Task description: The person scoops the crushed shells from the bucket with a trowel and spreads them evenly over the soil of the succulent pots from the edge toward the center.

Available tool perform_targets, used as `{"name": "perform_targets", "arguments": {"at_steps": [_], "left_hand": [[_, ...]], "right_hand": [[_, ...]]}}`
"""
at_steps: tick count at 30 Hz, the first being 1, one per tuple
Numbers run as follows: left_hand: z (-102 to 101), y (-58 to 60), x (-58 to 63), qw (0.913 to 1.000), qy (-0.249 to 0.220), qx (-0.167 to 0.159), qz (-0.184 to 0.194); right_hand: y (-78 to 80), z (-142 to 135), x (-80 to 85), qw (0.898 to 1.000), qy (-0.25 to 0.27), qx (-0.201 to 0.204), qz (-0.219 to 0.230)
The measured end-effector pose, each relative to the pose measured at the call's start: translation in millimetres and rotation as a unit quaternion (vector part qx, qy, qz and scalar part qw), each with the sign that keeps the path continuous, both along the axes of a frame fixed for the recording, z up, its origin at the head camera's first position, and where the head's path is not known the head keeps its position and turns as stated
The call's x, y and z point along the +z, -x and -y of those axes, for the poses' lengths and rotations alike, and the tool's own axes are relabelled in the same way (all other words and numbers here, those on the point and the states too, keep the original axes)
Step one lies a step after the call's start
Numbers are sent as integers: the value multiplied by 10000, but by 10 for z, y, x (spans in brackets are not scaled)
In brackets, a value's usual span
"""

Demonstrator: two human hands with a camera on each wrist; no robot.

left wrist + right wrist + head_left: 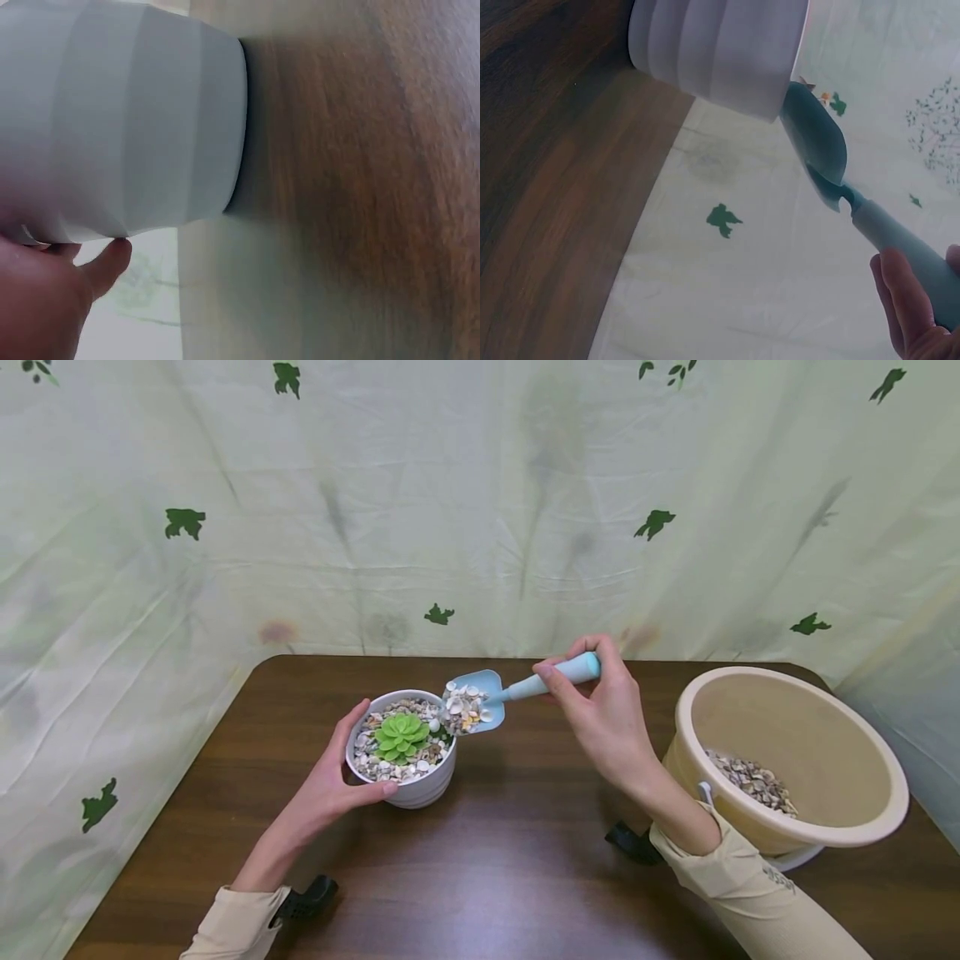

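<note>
A small white ribbed pot (pixel 429 791) stands on the table, with a green succulent (pixel 401 737) amid pebbles and shells. My left hand (pixel 339 777) grips the pot's left side, thumb at the front and fingers round the back; the left wrist view shows the pot's ribbed wall (pixel 142 112) close up. My right hand (pixel 609 718) holds a light blue trowel (pixel 551 681) by its handle. Small stones and shells (pixel 463 706) lie on the blade, whose tip meets the pot's right rim. In the right wrist view the trowel's blade (pixel 816 142) shows from below, against the pot (pixel 720 56).
A large cream pot (pixel 787 752) stands at the right of the brown wooden table (pixel 517 860), beside my right forearm, with pebbles (pixel 753 783) in its bottom. Behind the table hangs a pale curtain (pixel 480 510) with green leaf shapes.
</note>
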State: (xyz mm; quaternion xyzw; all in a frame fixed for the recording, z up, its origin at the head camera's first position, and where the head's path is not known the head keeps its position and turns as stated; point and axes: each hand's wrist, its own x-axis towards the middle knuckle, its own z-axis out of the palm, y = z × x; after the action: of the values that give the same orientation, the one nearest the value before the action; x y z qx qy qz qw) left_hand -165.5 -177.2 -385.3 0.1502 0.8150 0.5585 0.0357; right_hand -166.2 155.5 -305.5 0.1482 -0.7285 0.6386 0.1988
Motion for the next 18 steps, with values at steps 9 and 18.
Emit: {"name": "perform_targets", "arguments": {"at_steps": [9,18], "left_hand": [[-52,-16,-3,9992,94,246,-309],[-20,-47,5,10000,37,76,19]], "right_hand": [[-4,10,-10,9999,-33,-33,-148],[-8,41,-25,9996,-28,-56,-261]]}}
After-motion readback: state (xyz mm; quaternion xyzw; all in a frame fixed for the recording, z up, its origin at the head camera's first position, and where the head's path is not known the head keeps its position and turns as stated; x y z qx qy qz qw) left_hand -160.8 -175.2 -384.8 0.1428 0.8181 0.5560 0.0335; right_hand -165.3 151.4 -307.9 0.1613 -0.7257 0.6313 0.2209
